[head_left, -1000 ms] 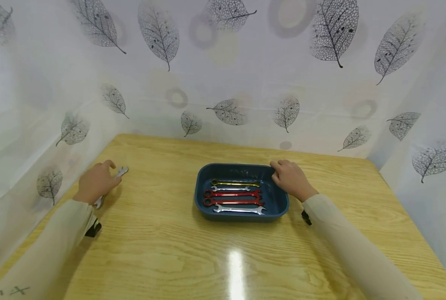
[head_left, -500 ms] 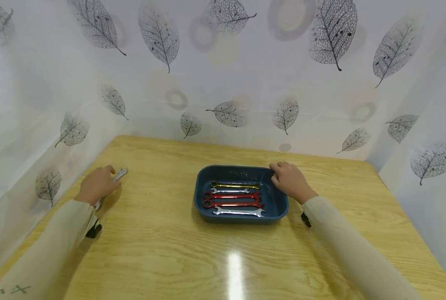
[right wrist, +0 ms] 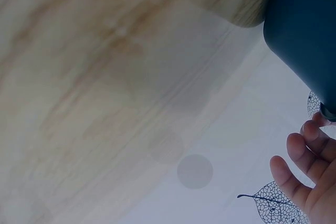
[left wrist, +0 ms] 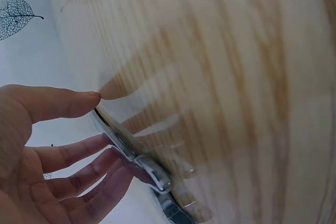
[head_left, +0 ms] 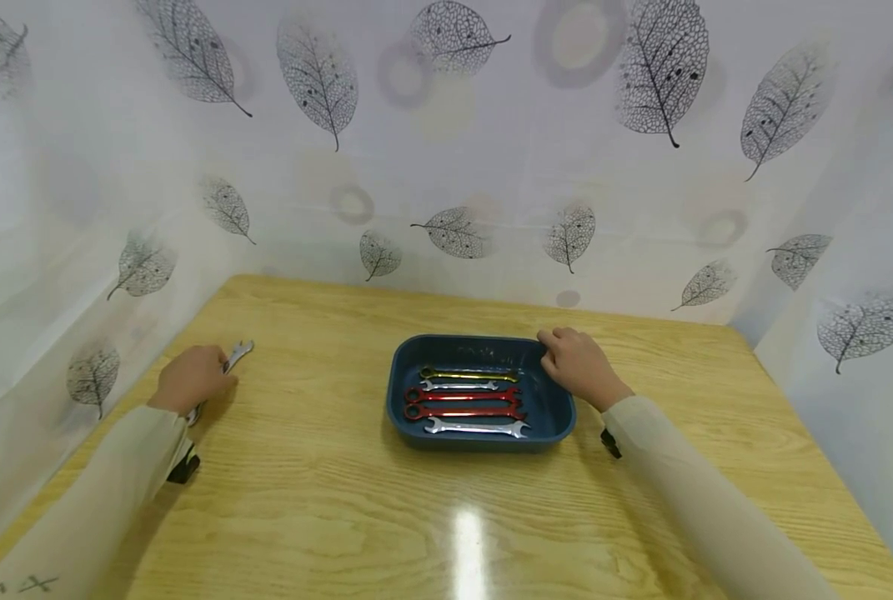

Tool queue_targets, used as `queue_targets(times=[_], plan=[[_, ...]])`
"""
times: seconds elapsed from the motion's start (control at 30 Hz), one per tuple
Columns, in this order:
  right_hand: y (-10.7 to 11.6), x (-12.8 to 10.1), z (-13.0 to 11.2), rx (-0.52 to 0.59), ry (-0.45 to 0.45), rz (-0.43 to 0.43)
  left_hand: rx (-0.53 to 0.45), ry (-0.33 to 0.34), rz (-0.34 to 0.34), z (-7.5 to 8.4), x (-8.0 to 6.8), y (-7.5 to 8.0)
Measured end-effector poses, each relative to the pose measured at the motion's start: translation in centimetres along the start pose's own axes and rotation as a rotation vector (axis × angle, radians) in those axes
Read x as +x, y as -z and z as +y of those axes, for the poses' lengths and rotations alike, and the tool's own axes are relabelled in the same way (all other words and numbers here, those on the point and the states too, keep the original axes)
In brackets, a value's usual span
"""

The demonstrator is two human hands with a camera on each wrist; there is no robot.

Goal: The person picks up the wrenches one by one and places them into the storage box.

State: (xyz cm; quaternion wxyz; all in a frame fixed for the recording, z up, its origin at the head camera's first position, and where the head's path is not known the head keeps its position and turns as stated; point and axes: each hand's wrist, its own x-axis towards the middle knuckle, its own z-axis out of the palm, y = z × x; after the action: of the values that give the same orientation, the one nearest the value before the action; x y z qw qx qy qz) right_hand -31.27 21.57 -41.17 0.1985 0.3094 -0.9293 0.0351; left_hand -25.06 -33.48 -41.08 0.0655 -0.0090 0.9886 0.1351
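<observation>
At the table's left side my left hand (head_left: 193, 379) holds a silver open-end wrench (head_left: 239, 353) low at the tabletop. In the left wrist view the thumb lies on one side of the wrench (left wrist: 122, 145) and the fingers on the other. My right hand (head_left: 581, 367) grips the back right corner of a dark blue plastic tray (head_left: 464, 444); in the right wrist view fingertips (right wrist: 298, 148) show beside the tray's rim. Inside the tray several wrenches lie side by side: a gold one (head_left: 469, 375), red ones (head_left: 470, 412) and silver ones (head_left: 476, 427).
The tray stands on a glossy wood-grain table (head_left: 326, 517), right of its middle. White curtains (head_left: 431, 150) with a leaf print rise along the table's back and both sides. The left hand is near the table's left edge.
The left hand's fingers have drawn in around the wrench. The right hand stays at the tray's corner, and the tray and its wrenches lie as before. The view has tilted slightly.
</observation>
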Motion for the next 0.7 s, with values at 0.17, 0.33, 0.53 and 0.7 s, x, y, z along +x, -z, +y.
queue_targets(times=[0.17, 0.33, 0.53, 0.7], plan=[[0.0, -0.1, -0.1, 0.002, -0.002, -0.004, 0.014, -0.003, -0.002, -0.1, -0.1, 0.0], [-0.1, -0.1, -0.1, 0.003, -0.006, -0.007, 0.021, 0.009, 0.025, -0.5, 0.0, -0.2], [-0.2, -0.1, -0.1, 0.005, -0.005, -0.006, -0.003, 0.02, 0.062, -0.8, 0.0, -0.4], [-0.1, 0.0, 0.0, 0.009, -0.004, -0.006, -0.032, 0.012, 0.102, -1.0, -0.1, -0.5]])
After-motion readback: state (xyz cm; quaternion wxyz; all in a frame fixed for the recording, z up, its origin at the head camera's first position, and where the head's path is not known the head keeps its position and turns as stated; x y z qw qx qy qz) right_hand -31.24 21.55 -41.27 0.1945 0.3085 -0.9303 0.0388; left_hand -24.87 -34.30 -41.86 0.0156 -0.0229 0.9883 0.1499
